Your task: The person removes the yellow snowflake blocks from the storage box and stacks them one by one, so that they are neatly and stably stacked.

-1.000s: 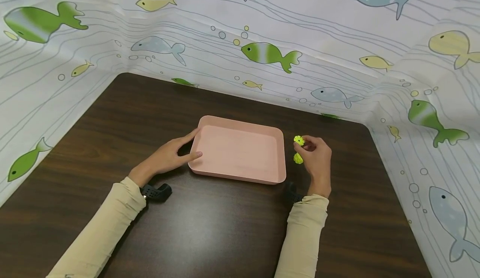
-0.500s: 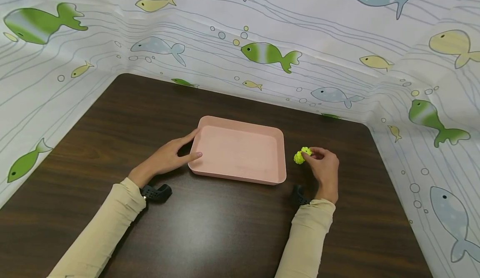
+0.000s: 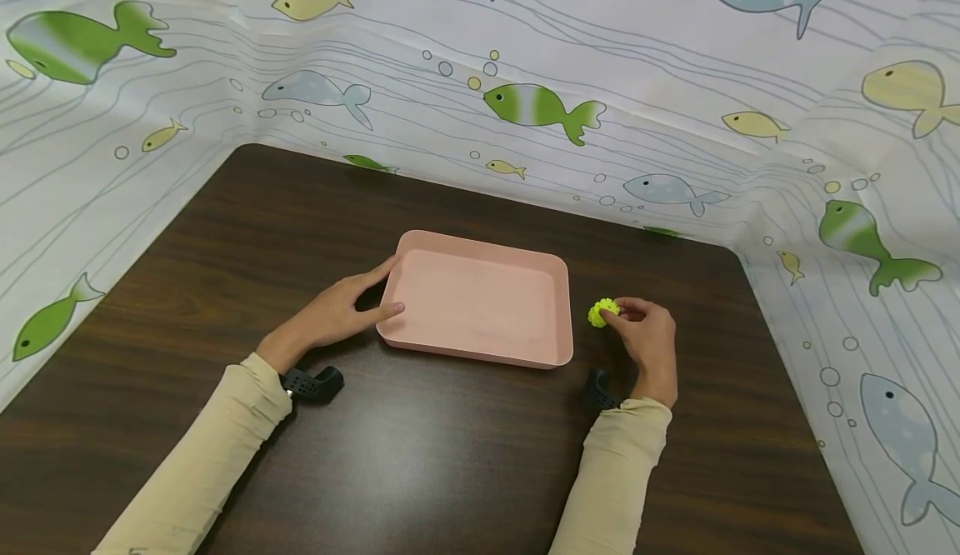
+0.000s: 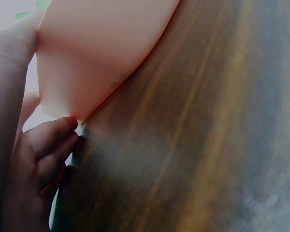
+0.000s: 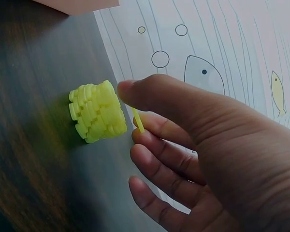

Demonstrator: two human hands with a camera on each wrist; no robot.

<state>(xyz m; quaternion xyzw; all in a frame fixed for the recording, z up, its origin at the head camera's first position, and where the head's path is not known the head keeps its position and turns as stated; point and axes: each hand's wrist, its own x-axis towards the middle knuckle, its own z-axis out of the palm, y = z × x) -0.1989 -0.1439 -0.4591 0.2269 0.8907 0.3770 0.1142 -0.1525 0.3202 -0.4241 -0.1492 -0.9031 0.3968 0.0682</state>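
A shallow pink tray lies on the dark wooden table. My left hand holds the tray's left end, thumb over the rim and fingers against the side; the left wrist view shows fingertips at the tray's lower corner. Right of the tray, my right hand pinches a thin yellow-green flower-shaped disc between thumb and fingers. Just beyond the thumb tip is a short stack of the same scalloped discs, on the table. The pinched disc stands on edge close to the stack's end; the thumb partly hides it.
White fabric printed with fish hangs around the back and sides of the table. A black strap is on the left wrist, and another black strap is on the right.
My right hand has moved down and slightly right, bringing its disc from above the stack to right beside it. The left hand and the tray have stayed put.
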